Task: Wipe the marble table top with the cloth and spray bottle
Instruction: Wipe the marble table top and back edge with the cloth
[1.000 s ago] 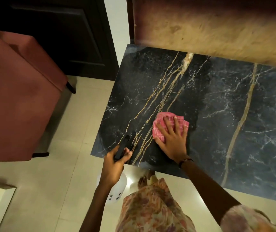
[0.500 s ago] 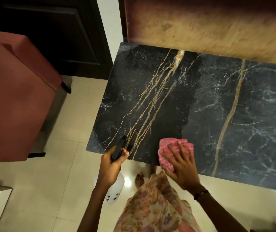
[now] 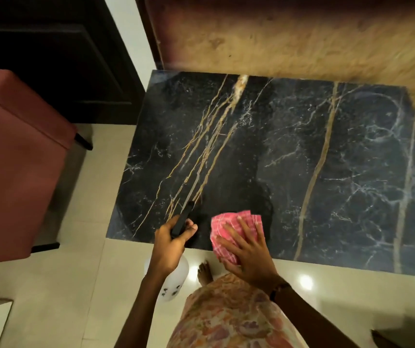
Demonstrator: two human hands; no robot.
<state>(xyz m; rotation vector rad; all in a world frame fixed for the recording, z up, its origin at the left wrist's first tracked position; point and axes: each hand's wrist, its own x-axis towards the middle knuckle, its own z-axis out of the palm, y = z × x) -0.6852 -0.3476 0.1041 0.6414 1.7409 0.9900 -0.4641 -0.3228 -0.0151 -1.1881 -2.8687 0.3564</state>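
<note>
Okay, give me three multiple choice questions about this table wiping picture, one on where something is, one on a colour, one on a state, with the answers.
1. Where does the cloth lie?
A. near edge of the marble table top
B. far edge
C. on the floor

2. What colour is the cloth?
A. blue
B. pink checked
C. white

3. How is the right hand on the cloth?
A. bunching it in a fist
B. lifted off it
C. fingers spread flat on it

Answers: 1 A, it overlaps the near edge. 2 B, pink checks show. 3 C, straight fingers press it; the left hand grips the spray bottle.
</note>
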